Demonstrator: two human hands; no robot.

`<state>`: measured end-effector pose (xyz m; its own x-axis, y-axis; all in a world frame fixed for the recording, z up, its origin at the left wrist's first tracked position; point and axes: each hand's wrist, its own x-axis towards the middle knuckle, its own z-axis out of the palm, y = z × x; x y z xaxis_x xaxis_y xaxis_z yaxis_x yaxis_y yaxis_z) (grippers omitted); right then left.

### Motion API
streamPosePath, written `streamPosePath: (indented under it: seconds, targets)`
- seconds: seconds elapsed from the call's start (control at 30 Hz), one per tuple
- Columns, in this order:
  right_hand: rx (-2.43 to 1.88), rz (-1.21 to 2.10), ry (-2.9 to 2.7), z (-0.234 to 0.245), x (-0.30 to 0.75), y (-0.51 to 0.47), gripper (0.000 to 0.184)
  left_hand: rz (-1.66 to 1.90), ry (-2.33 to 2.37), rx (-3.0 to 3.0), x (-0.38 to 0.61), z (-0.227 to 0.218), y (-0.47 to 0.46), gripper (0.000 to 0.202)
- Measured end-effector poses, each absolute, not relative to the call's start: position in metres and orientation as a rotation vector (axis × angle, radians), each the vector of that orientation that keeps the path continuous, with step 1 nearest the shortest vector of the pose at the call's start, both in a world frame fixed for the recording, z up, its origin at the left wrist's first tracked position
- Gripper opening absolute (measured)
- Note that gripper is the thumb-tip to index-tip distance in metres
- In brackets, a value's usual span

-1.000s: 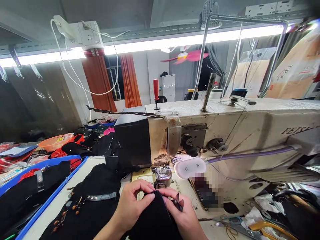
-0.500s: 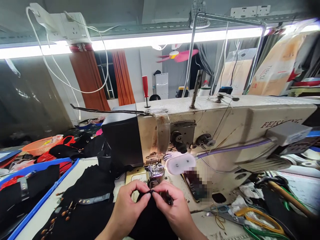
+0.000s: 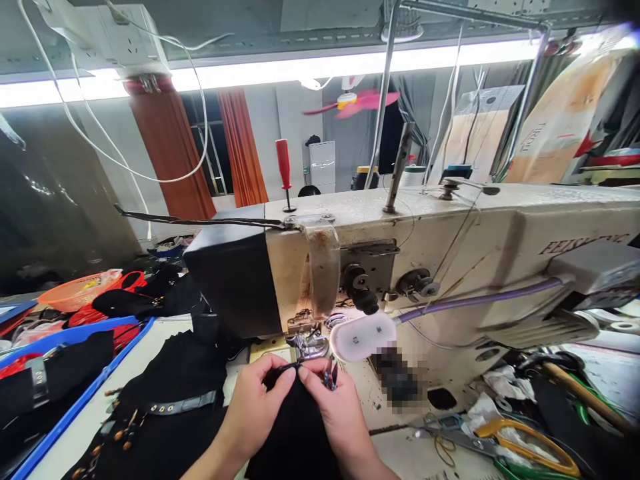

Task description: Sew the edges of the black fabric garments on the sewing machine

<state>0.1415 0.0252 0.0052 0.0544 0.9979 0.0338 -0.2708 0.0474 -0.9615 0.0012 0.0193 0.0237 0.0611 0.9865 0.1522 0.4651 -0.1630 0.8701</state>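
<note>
Black matte fabric panel (image 3: 295, 433) is located between the two hands, just in front of the shiny metal presser foot (image 3: 310, 343). Left hand (image 3: 256, 403) grip: thumb and index finger pinching the panel's upper edge. Right hand (image 3: 335, 405) grip: thumb and index finger pinching the same edge, just beside; its fingers also retain a small dark pointed metal tool (image 3: 330, 375), partly hidden, type not determinable. The panel's lower end is cut off by the bottom border. A dark rectangular object (image 3: 397, 380) under the white oval lamp (image 3: 363, 335) is masked by pixelation. Red lettering on the cream-painted metal sewing machine (image 3: 480, 240) is partly illegible.

The pale surface (image 3: 163, 339) carries, to the left, a black fabric garment (image 3: 175, 367) with a grey eyelet strap and round brown beads, beside a blue plastic bin (image 3: 87, 408). To the right lie orange-handled metal scissors (image 3: 493, 429).

Room: a bright white tube light (image 3: 280, 72) spans the view; behind hang rust-orange cloth curtains (image 3: 167, 153) and a motion-blurred pink-bladed fan (image 3: 370, 101).
</note>
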Motion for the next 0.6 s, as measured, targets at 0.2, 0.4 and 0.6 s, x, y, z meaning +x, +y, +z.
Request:
streamPosePath:
  seconds: [0.2, 0.4, 0.6]
  targets:
    - [-1.0, 1.32, -0.977, -0.01, 0.148, 0.033, 0.039, 0.966, 1.424, 1.526, 0.008, 0.03, 0.038, 0.026]
    - [-0.949, 1.466, -0.869, -0.018, 0.152, 0.037, 0.04, 0.953, 1.392, 1.345, 0.012, 0.031, 0.049, 0.021]
    - [-0.905, 1.448, -0.838, -0.011, 0.151, 0.037, 0.047, 0.964, 1.359, 1.139, 0.01, 0.031, 0.055, 0.018]
